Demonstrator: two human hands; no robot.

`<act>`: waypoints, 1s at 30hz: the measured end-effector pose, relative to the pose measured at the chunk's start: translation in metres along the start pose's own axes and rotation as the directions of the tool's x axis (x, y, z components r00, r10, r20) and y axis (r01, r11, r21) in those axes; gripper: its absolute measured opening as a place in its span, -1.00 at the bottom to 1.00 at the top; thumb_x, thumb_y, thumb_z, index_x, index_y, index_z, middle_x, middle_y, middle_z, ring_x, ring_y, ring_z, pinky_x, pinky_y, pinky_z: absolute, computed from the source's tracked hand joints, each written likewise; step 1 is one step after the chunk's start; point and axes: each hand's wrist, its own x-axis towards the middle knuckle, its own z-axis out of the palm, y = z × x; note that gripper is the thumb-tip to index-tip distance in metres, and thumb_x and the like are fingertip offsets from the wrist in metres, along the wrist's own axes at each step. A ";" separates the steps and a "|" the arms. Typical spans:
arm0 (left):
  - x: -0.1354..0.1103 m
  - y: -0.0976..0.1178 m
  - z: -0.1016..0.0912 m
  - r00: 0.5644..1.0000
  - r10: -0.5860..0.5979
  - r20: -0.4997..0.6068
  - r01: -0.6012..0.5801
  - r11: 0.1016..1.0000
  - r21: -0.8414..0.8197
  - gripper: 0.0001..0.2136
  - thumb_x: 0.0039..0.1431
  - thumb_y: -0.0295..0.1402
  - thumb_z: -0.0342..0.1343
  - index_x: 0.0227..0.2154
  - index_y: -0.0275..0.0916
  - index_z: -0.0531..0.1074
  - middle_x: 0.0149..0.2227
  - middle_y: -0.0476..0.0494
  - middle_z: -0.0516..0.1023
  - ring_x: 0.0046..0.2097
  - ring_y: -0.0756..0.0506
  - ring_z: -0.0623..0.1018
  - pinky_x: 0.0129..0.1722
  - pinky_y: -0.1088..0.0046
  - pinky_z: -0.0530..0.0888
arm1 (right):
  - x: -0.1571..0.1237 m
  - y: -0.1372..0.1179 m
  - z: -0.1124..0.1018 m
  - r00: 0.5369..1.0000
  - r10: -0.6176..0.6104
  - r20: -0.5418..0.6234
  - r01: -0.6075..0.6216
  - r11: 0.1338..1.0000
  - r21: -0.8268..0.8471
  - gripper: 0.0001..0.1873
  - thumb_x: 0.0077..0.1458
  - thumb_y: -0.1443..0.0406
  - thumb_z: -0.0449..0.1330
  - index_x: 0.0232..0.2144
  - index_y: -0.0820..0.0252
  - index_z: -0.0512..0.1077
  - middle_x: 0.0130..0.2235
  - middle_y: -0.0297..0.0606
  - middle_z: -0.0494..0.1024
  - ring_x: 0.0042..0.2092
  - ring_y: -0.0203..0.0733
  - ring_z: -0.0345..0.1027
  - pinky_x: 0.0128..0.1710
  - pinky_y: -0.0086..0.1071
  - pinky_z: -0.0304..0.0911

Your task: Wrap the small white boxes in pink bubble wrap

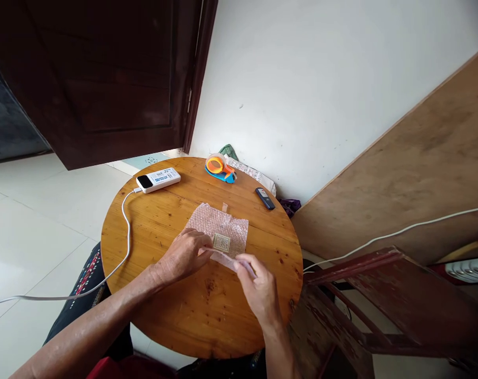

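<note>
A pinkish sheet of bubble wrap (207, 217) lies on the round wooden table. On its near part rests a small cream card (222, 242) with a dark border and fine print. My left hand (189, 252) is closed on the wrap's near edge, left of the card. With thumb and fingers, my right hand (256, 279) pinches the near right corner of the wrap. Between both hands that edge is lifted and stretched in a thin strip. A short piece of tape (225, 208) sticks out at the wrap's far edge.
On the table (207, 316) are a white power bank (159, 180) with a cable (128, 231), an orange and blue tape dispenser (220, 168) and a dark box cutter-like object (265, 198). A worn red wooden chair (381, 300) stands right; a white wall is behind.
</note>
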 end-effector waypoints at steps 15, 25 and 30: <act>0.052 -0.022 0.029 0.967 -0.249 0.049 0.253 0.937 -0.240 -0.88 -0.02 -0.44 0.08 -0.42 -0.26 0.49 -0.48 0.03 0.48 -0.42 -0.01 0.43 -0.43 0.53 0.34 | 0.055 0.029 0.011 0.983 0.172 0.059 -0.176 0.983 0.057 -0.72 0.08 0.12 0.11 -0.50 0.16 0.45 -0.56 -0.36 0.44 -0.49 -0.24 0.27 -0.48 -0.44 0.13; 0.040 -0.015 0.007 0.944 -0.092 0.317 0.184 0.945 -0.271 -0.87 -0.09 -0.49 0.08 -0.46 -0.25 0.51 -0.48 0.06 0.50 -0.38 -0.01 0.46 -0.43 0.56 0.32 | 0.038 0.010 -0.005 0.944 0.124 0.307 -0.183 0.968 0.173 -0.60 0.15 0.10 0.09 -0.63 0.15 0.19 -0.59 -0.46 0.15 -0.52 -0.34 0.05 -0.53 -0.46 -0.04; 0.030 -0.012 -0.004 0.938 -0.157 0.310 0.214 0.964 -0.158 -0.81 -0.01 -0.41 0.12 -0.29 -0.23 0.53 -0.35 -0.01 0.58 -0.28 -0.07 0.53 -0.32 0.50 0.38 | 0.031 0.012 -0.015 0.957 0.156 0.244 -0.209 0.955 0.209 -0.59 0.14 0.05 0.15 -0.60 0.18 0.31 -0.58 -0.43 0.23 -0.50 -0.33 0.10 -0.53 -0.47 0.03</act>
